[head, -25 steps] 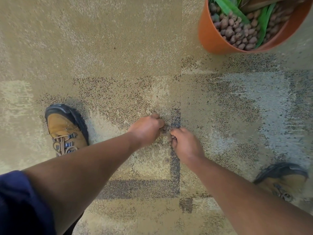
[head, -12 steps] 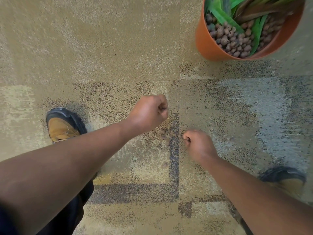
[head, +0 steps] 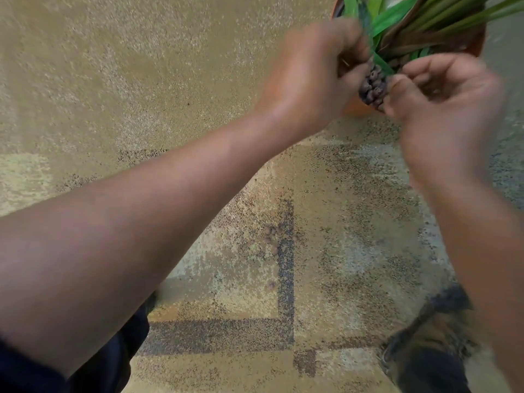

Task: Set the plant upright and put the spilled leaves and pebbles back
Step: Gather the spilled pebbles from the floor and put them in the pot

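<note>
The orange pot (head: 353, 108) stands upright at the top right, mostly hidden behind my hands. Green and brown leaves (head: 397, 15) rise from it. Brown pebbles (head: 372, 86) fill the pot and show in the gap between my hands. My left hand (head: 309, 80) is over the pot's near rim with its fingers curled down; blur hides what they hold. My right hand (head: 442, 100) hovers beside it, loosely cupped, with nothing visible in it. Several spilled pebbles (head: 272, 236) lie on the carpet below.
Patterned tan and dark carpet (head: 141, 80) covers the floor. My right shoe (head: 425, 336) is at the lower right and a dark trouser leg (head: 124, 344) at the lower left.
Both hands have lifted from the carpet, where they were pinching pebbles, and moved up and right to the pot. The view has shifted closer to the pot.
</note>
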A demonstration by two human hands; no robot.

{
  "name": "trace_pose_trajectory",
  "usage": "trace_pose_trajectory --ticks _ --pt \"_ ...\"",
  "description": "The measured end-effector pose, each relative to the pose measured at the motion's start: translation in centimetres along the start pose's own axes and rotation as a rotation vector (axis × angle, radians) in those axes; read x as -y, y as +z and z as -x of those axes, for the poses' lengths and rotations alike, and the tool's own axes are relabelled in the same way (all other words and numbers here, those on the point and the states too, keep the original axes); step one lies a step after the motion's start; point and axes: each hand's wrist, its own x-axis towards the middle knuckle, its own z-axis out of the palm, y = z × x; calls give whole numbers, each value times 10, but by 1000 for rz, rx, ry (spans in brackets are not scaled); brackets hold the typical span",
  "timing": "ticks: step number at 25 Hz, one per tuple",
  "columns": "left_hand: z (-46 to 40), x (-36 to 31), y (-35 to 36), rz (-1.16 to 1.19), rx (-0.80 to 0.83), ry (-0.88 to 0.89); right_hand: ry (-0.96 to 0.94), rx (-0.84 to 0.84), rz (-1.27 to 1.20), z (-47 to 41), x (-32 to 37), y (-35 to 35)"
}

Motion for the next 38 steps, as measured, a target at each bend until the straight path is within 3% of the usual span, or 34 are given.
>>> trace_pose_trajectory --ticks 4,7,9,12,15,19,21,23,27,29,34,36,38 --pt "-17 11 13 -178 96 -52 136 137 146 -27 -20 3" --pt "7 23 12 -59 -11 28 -46 54 188 -11 -32 -1" --pt "40 40 15 -40 40 -31 -119 92 192 17 -46 -1" --pt "108 75 27 -206 435 -281 61 417 438 63 -90 4" --pt "176 101 39 -344 747 -445 370 730 702 106 -137 0" --pt "239 112 50 -398 926 -579 639 1048 692 177 -165 9" --pt "252 112 53 -419 956 -640 754 1114 653 215 -167 24" --pt "253 114 55 -409 951 -680 848 1028 553 246 -167 43" --pt "249 117 54 -244 935 -834 1024 535 279 264 -158 81" --pt "251 118 51 -106 892 -925 1092 379 191 257 -154 89" --pt "242 111 52 146 569 -1040 1076 328 112 238 -151 80" --pt "235 111 55 26 507 -958 990 393 162 236 -150 81" --pt "228 114 55 -134 506 -767 850 502 326 240 -151 85"
